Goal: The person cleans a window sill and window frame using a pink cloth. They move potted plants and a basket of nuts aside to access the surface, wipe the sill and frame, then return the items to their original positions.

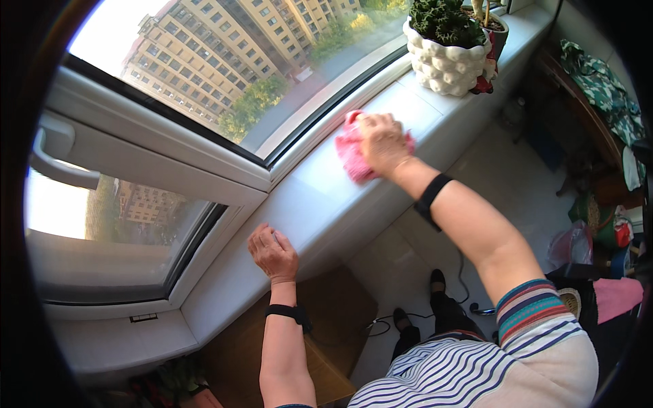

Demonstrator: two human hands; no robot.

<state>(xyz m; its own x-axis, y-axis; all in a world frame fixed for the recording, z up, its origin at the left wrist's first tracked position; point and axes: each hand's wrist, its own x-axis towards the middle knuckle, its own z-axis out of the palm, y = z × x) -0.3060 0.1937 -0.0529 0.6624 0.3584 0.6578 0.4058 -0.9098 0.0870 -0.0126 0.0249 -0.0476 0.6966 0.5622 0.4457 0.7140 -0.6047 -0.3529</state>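
Observation:
My right hand (382, 140) presses a pink cloth (352, 158) against the white tiled window sill (316, 191). The cloth is bunched under my palm and sticks out on both sides of the fingers. Lower on the same sill, near its front edge, rests my left hand (274, 253). Its fingers are curled in close together, and no object shows in it; the palm is hidden. A white knobbly flowerpot (446, 64) with a dark green plant (446, 23) stands on the sill beyond my right hand.
Behind the white pot are a grey pot (500, 38) and a red figurine (487, 76). A window handle (66, 163) juts out at left. Below the sill sits a brown wooden cabinet (331, 316). A cable (418, 315) lies near my feet; a clear plastic bag (571, 247) is at right.

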